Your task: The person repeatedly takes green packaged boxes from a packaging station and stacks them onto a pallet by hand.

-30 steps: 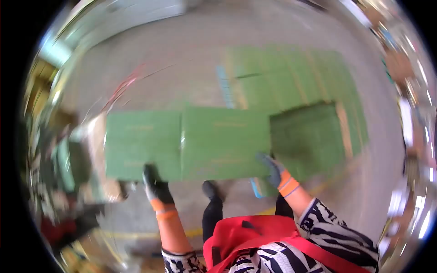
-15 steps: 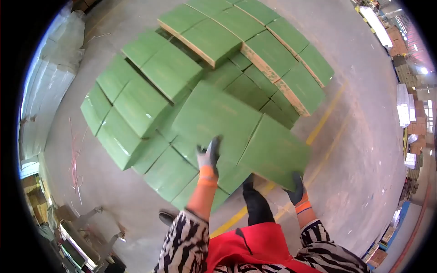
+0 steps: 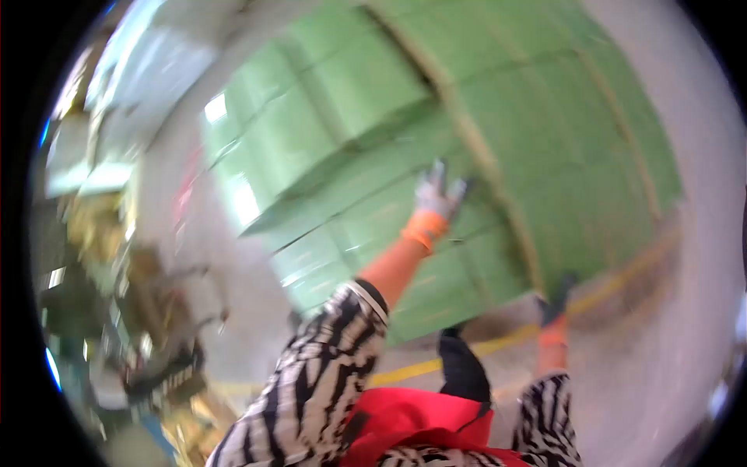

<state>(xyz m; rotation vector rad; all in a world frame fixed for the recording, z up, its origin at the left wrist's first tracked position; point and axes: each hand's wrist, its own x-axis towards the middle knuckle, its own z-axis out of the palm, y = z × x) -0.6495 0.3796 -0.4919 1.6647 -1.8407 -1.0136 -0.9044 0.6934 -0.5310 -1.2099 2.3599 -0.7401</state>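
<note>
Large green cardboard boxes (image 3: 568, 148) form a stack in front of me, blurred by motion. My left hand (image 3: 440, 194), in a grey work glove with an orange cuff, reaches over the lower boxes (image 3: 373, 233) with its fingers spread and nothing in them. At the near edge of the raised boxes on the right is my right hand (image 3: 554, 302), gloved in dark grey with an orange cuff. Its thumb and fingers look apart; blur hides whether it touches the box. Another raised group of green boxes (image 3: 303, 117) stands on the left.
A yellow floor line (image 3: 405, 372) runs between me and the stack. Wrapped pale goods (image 3: 156, 70) stand at the upper left. A blurred cluttered area with a dark handled object (image 3: 167, 373) lies at the lower left.
The green boxes I was handling have moved up and right against the right-hand group. My left hand has come off them and moved right and farther out. The view has swung.
</note>
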